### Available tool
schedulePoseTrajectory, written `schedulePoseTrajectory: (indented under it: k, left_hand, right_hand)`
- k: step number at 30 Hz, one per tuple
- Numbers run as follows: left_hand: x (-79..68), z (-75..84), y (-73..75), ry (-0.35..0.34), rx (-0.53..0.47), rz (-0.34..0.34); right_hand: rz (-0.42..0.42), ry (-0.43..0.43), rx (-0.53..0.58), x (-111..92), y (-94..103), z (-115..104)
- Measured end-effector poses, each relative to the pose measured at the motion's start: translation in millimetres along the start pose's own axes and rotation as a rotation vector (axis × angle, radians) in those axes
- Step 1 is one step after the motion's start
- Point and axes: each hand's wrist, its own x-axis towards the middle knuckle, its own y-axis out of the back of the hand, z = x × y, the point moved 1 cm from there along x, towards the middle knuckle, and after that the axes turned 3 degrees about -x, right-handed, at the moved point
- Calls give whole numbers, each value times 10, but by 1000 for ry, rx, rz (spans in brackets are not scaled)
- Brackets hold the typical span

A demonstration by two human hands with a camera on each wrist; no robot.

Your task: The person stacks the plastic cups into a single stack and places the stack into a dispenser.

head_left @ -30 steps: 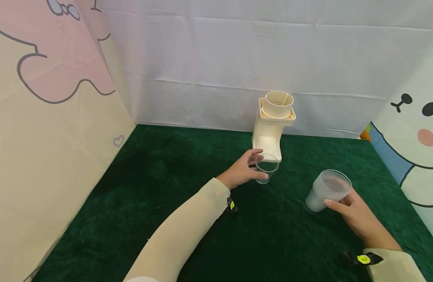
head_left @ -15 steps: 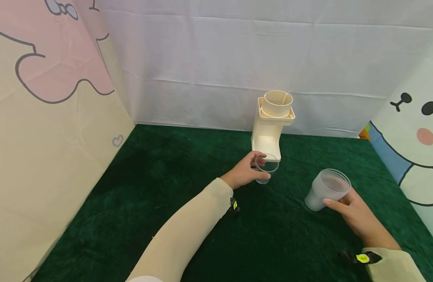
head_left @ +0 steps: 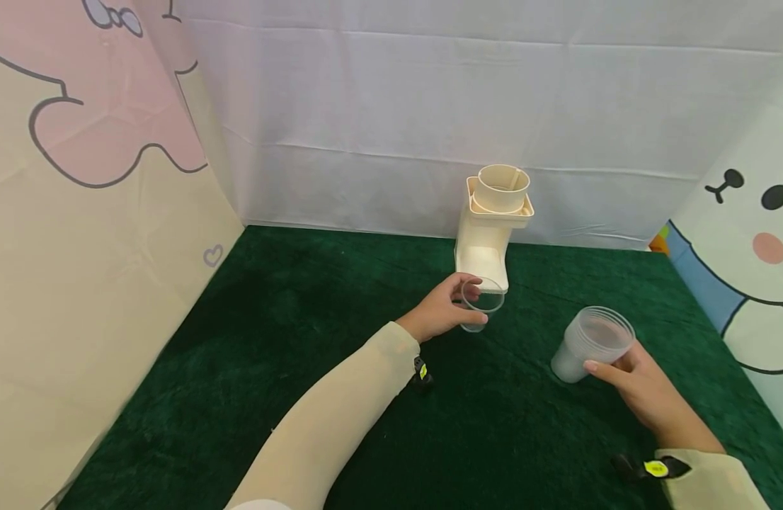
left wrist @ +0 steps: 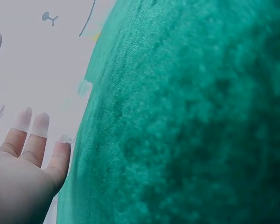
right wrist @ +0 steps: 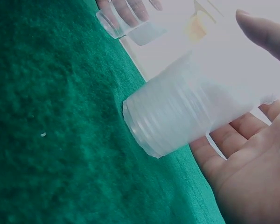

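Note:
My left hand [head_left: 441,310] holds a single clear plastic cup [head_left: 483,303] upright between thumb and fingers, just in front of the cream-coloured stand's foot. In the left wrist view the fingers [left wrist: 35,142] of that hand lie along the cup, whose wall is washed out by glare. Over at the right, my right hand [head_left: 649,393] grips a stack of clear plastic cups [head_left: 583,347], nested with several rims showing at the top. The right wrist view shows the stacked cups [right wrist: 168,112] with their base at the green cloth and fingers behind them.
A cream plastic stand [head_left: 483,248] with a round open holder [head_left: 503,188] on top stands at the back against a white curtain [head_left: 379,113]. Dark green cloth [head_left: 270,319] covers the table. Printed sheets [head_left: 111,234] rise along the left and right sides.
The left hand has shifted very slightly to the right around its cup. The right hand and the stack of cups have hardly moved.

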Motion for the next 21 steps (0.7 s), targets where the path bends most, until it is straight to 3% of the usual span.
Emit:
schedulePoseTrajectory:
  k: [10, 21]
  left_hand:
    - [-14, 59, -53, -70, -93, -47]
    - [-55, 261, -120, -101, -184, -97]
  right_hand:
    - [1, 11, 16, -7, -6, -22]
    - [21, -31, -26, -12, -10, -25]
